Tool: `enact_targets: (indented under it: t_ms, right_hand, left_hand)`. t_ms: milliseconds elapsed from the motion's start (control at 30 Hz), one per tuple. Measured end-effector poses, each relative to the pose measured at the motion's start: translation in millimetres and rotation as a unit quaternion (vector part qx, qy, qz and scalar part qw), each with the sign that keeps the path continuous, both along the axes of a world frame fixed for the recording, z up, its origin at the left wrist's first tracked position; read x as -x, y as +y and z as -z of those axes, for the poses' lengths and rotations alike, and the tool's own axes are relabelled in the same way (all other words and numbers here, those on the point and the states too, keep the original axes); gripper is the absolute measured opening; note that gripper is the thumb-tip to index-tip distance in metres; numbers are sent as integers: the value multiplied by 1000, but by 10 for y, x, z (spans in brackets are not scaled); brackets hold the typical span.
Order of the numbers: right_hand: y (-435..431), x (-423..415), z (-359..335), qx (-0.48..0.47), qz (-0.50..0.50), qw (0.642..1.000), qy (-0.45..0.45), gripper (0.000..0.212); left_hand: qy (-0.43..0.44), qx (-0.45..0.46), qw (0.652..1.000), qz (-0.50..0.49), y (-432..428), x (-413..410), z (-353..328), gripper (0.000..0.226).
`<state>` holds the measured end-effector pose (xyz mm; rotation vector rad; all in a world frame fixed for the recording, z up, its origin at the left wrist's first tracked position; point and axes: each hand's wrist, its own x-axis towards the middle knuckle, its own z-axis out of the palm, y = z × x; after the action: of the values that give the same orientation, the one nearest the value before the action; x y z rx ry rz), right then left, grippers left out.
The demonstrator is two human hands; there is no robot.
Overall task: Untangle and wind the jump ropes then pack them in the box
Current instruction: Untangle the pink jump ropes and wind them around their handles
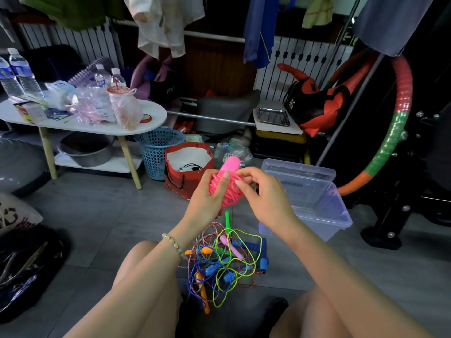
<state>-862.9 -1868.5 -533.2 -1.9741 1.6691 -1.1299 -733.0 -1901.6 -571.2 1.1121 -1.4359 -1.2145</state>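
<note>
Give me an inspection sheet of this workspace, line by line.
Surface: grey tiled floor, with the person seated on it.
Job's things: pink jump rope wound into a bundle and held up; tangled ropes piled on the floor between the legs; clear box open, to the right.
Clutter: red bag, blue basket, white table loaded with bottles and plastic bags.
Hands: left hand grips the bundle; right hand pinches its cord.
Cables: what looks like a thin black cord in the red bag.
Surroundings: hanging clothes; hula hoop on the right.
</note>
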Motion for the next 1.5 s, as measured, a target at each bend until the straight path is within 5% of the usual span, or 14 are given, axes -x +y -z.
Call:
enact_targets:
  t_ms: [267,700,833,967,1500]
  right_hand:
    - [46,-31,23,-5,-77,997,6,21]
    - [44,-123,132,152,-2,982,111,9]
    - [79,-171,122,153,41,985,66,10]
    - [83,-207,141,105,70,984,126,13]
    - [57,-333,453,42,75,992,-92,21]
  left_hand:
    - [34,-88,995,17,23,-109,-25,27]
    - [95,-115,989,-21,76,7,-70,31]
    - [98,-96,990,-36,29,22,-60,35]
    - [89,-75,991,-59,-14,14,18,38]
    - [100,-99,988,-58,-76,19,248,33]
